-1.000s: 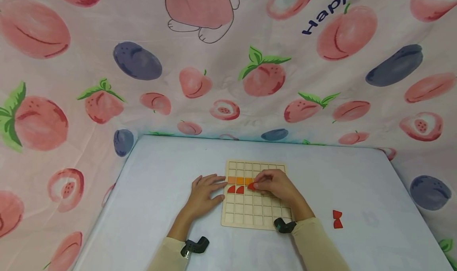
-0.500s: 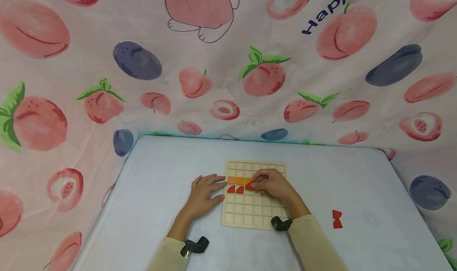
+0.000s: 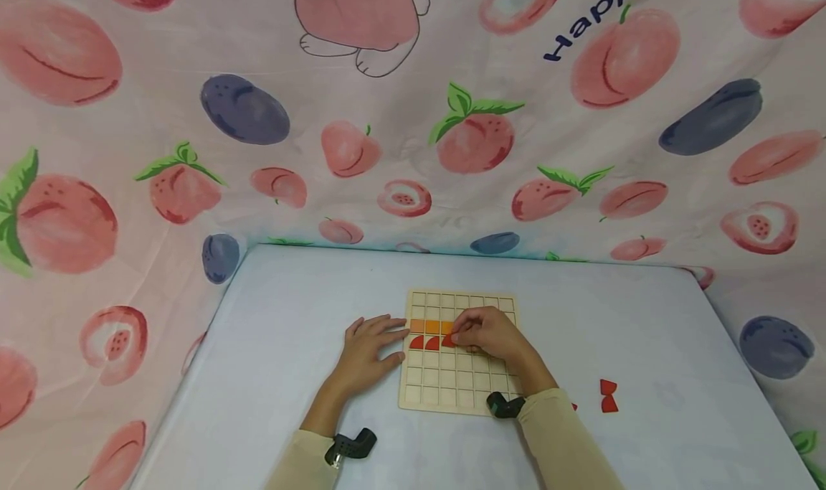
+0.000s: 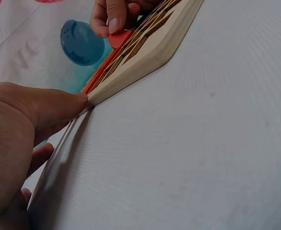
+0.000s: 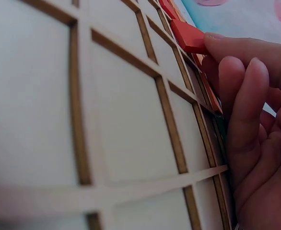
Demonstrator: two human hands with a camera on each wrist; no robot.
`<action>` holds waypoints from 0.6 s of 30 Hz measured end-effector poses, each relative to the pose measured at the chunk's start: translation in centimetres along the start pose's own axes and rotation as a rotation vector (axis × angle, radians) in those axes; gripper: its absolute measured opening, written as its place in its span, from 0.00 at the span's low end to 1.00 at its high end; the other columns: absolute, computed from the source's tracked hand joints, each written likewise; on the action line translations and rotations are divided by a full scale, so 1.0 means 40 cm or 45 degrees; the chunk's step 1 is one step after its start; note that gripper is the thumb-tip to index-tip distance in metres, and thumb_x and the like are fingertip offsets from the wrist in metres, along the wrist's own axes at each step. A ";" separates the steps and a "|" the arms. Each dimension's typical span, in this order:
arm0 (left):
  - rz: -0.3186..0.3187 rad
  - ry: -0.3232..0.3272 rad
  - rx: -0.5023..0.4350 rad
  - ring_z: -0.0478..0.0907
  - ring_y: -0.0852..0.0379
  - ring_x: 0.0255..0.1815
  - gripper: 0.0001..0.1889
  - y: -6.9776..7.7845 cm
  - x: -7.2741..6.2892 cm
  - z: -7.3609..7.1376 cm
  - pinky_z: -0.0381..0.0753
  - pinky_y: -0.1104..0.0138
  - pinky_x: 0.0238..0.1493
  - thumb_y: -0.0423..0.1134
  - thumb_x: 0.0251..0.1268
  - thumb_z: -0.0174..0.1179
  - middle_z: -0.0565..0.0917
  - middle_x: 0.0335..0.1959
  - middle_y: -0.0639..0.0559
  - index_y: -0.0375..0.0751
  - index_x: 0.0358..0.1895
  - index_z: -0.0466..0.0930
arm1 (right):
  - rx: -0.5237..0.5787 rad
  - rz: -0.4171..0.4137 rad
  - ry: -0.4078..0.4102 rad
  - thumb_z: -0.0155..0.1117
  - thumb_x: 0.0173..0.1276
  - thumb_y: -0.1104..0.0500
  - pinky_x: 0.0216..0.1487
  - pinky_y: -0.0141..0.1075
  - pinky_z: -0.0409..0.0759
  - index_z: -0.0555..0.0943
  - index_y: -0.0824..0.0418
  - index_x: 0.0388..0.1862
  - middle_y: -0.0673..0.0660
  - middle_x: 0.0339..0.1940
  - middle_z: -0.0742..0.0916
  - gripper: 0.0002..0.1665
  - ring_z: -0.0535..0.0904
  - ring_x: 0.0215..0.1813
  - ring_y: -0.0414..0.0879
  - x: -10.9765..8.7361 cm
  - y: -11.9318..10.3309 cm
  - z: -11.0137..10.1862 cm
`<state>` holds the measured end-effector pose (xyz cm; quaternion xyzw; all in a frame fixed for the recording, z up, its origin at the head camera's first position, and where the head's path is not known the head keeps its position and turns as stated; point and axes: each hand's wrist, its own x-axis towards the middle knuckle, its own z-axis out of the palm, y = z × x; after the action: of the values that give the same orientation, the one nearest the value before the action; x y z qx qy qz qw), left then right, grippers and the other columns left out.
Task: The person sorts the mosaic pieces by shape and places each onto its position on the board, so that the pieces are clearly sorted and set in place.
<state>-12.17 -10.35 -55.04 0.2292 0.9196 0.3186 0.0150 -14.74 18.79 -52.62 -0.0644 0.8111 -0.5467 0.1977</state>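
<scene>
A wooden grid board lies on the white table. My right hand pinches a red quarter-round tile between thumb and fingers, over the third cell of the row beneath the orange tiles. In the right wrist view this tile is tilted, with one part raised above the grid. Two similar red tiles sit in the cells to its left. My left hand has its fingers extended along the board's left edge; its thumb touches the side of the board in the left wrist view. My right hand hides several cells.
Two loose red pieces lie on the table to the right of the board. A sliver of another red piece shows beside the right sleeve. A fruit-patterned cloth stands behind the table and at its sides.
My right hand has shifted slightly left, bringing the red tile over the third cell. The right forearm's shift has uncovered a red sliver beside the sleeve. My left hand has stayed in place.
</scene>
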 end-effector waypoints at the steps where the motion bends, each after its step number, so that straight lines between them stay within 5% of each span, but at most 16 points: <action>1: 0.002 0.002 0.002 0.65 0.50 0.78 0.23 -0.001 0.000 0.001 0.48 0.40 0.78 0.46 0.66 0.67 0.78 0.70 0.58 0.54 0.65 0.82 | -0.004 0.000 -0.001 0.75 0.63 0.59 0.27 0.35 0.78 0.88 0.60 0.38 0.57 0.29 0.86 0.07 0.76 0.23 0.45 0.001 0.001 0.000; 18: -0.004 0.012 -0.004 0.65 0.49 0.77 0.23 0.006 -0.001 -0.003 0.48 0.40 0.78 0.44 0.65 0.68 0.79 0.69 0.57 0.53 0.64 0.83 | -0.128 -0.031 0.017 0.79 0.59 0.58 0.25 0.35 0.76 0.89 0.54 0.32 0.51 0.25 0.86 0.05 0.74 0.21 0.44 0.000 -0.003 0.002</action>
<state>-12.06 -10.24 -54.80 0.2263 0.9195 0.3211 0.0117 -14.74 18.65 -52.54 -0.0803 0.8380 -0.5080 0.1821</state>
